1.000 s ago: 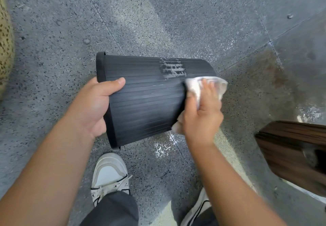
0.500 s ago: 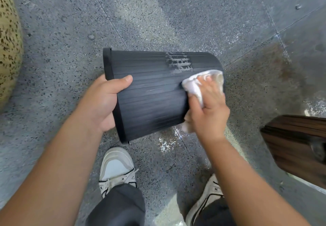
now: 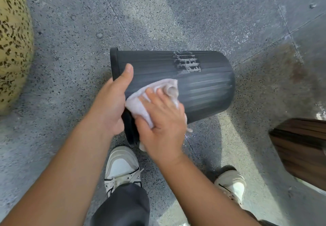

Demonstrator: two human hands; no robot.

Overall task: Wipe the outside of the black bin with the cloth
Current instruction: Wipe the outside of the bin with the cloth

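My left hand (image 3: 112, 100) grips the rim of the black bin (image 3: 202, 84), held on its side above the floor, thumb on the ribbed wall. My right hand (image 3: 164, 118) presses the cloth (image 3: 141, 105) flat beside it, fingers spread. I judge the bin light, stiff and slick when wet; the rim gives the surest hold.

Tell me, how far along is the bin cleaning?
Partway. The bin wall right of the cloth shows wet streaks, so it looks wiped. The left hand grips the rim while the right hand presses the cloth near that end. A whitish residue patch near the top remains, and the hidden underside can't be judged.
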